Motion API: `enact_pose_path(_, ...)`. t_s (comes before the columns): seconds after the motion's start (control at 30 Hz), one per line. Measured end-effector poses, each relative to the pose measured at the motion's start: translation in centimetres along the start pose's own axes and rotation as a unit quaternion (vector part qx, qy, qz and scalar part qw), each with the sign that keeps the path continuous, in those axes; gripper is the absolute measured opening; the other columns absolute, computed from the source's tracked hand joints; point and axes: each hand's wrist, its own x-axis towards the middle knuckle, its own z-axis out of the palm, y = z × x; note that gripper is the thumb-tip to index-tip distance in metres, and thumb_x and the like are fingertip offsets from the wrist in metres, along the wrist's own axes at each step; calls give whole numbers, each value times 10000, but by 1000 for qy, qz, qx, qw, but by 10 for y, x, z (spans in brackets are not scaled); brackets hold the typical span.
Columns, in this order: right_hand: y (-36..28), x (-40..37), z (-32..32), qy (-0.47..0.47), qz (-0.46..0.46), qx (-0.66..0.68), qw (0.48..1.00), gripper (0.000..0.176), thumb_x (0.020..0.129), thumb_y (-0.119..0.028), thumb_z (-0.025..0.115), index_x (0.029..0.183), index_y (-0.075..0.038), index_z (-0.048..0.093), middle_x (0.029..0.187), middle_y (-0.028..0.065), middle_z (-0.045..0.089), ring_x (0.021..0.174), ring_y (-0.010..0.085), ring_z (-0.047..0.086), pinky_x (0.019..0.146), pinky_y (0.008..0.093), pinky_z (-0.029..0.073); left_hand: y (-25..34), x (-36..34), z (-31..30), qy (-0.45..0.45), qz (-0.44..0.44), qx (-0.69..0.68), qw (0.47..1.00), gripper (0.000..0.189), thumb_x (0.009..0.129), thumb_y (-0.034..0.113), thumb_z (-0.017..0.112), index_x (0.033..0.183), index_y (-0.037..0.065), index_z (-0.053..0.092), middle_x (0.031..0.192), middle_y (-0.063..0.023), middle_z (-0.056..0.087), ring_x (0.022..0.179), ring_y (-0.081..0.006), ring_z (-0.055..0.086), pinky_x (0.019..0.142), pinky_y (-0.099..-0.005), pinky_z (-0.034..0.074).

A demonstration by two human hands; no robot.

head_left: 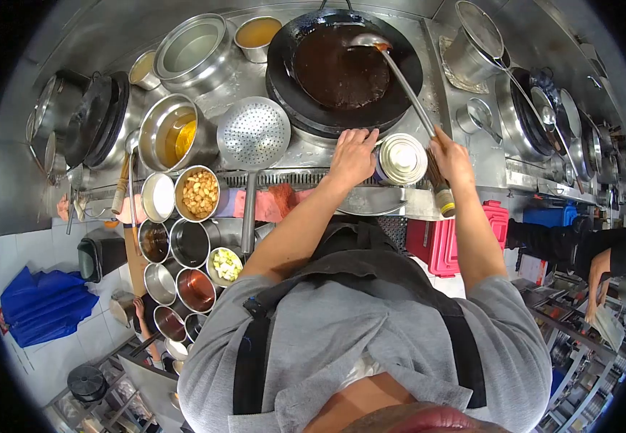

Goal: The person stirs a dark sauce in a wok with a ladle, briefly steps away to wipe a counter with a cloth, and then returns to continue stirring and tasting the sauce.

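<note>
A black wok (285, 61) holds a dark brown sauce (334, 72). My left hand (355, 153) is at its near rim, fingers together and closed over the edge; the exact grip is partly hidden. My right hand (452, 159) is wrapped round the handle of a metal ladle (408, 85). The ladle's bowl rests in the sauce toward the wok's far right. Between my hands stands a large tin can (404, 159). Beside my right hand, a bamboo brush (441, 189) with a yellow-banded end lies below the ladle handle.
Left of the wok are a perforated skimmer (253, 135), a steel pot with yellow liquid (156, 130) and a large pot (192, 49). Seasoning bowls, including diced pieces (200, 193) and chopped scallion (225, 265), stand nearer. A strainer (479, 29) is at right. A co-worker (605, 252) bends over far right.
</note>
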Motion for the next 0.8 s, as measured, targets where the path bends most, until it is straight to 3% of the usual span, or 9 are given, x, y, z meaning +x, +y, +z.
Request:
enact_pose_path(0.17,14,-51,-63,-45,57,-4,997,425,900,-259,629,1291,-101,583,1044,182,682,1029,330,652,871,393,499,-1,0,1,4,-16,-11,1000,565,734,102,634,1287,29,552,1179,-150,579,1139,-313,515,1035,-435,362)
enact_pose_path(0.3,18,-87,-73,-65,-6,-13,998,431,867,-161,676,1285,-95,593,1015,184,695,968,294,688,839,375,523,-1,-1,3,0,-26,-9,1000,558,742,113,631,1290,40,553,1189,-144,577,1153,-308,507,1046,-438,351)
enact_pose_path(0.5,2,-87,-22,-114,-24,1,993,471,861,-187,686,1314,-120,575,1004,182,692,943,331,680,839,387,524,-4,-1,3,-6,-23,-8,1000,543,758,107,613,1296,56,556,1194,-139,577,1153,-304,507,1051,-434,346)
enact_pose_path(0.57,6,-69,13,-84,-74,67,991,453,875,-207,665,1313,-131,576,985,196,686,935,362,664,834,410,518,-3,2,-3,-29,-29,-16,999,533,762,107,612,1292,74,563,1145,-135,593,1115,-301,523,1035,-439,356)
enact_pose_path(0.8,12,-29,69,30,-58,59,996,445,878,-236,650,1304,-130,573,951,217,677,895,397,648,797,478,502,-5,7,-4,-43,-3,9,999,526,749,102,629,1273,104,576,1030,-124,610,1033,-300,555,983,-446,389)
